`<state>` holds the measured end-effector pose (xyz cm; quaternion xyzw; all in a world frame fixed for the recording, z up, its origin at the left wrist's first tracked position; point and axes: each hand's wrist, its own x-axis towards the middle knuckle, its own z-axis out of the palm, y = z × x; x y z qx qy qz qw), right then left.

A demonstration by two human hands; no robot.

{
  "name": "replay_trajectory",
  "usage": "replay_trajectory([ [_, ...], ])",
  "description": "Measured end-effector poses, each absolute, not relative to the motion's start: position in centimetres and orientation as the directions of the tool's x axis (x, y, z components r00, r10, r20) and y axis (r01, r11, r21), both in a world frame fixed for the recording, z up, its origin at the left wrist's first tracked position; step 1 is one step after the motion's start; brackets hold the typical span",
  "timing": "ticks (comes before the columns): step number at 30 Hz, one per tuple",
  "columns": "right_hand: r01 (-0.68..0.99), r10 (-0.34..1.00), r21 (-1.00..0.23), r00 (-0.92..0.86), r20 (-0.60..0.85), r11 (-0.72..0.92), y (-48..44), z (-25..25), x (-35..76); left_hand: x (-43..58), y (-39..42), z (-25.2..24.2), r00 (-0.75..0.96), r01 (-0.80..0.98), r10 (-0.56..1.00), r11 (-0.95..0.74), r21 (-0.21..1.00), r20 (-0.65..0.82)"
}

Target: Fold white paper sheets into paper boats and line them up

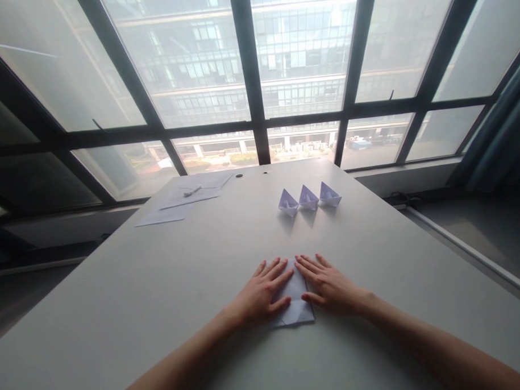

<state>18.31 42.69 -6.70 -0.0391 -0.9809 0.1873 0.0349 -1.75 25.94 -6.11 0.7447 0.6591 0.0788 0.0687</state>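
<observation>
A folded sheet of white paper (299, 312) lies flat on the white table (170, 300) in front of me. Across its left part rests my left hand (266, 288), fingers spread and pointing away from me. My right hand (328, 285) lies flat along the paper's right edge, its fingertips and thumb on the sheet. Both hands press down from above, and neither grasps anything. They cover much of the paper's left side and its top corners. Creases show on the lower part between my thumbs.
Three folded paper boats (309, 199) stand in a row beyond my hands, right of centre. Loose white sheets (171, 212) lie at the far left, with a small white object (192, 191) on top. A round cable hole (239, 176) is near the far edge, before the windows.
</observation>
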Motion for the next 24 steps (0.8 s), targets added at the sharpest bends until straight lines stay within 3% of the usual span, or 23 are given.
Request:
replay_trajectory([
  [14,0.030,0.056,-0.378,-0.997,0.057,0.925,42.6,-6.5,18.4,-1.7,26.1,-6.5,0.084,0.979,0.996,-0.086,0.186,0.015],
  [24,0.151,0.189,-0.352,-0.979,0.076,0.924,42.4,-7.2,18.3,-2.0,26.3,-7.3,-0.004,0.978,0.997,-0.012,0.208,0.078],
])
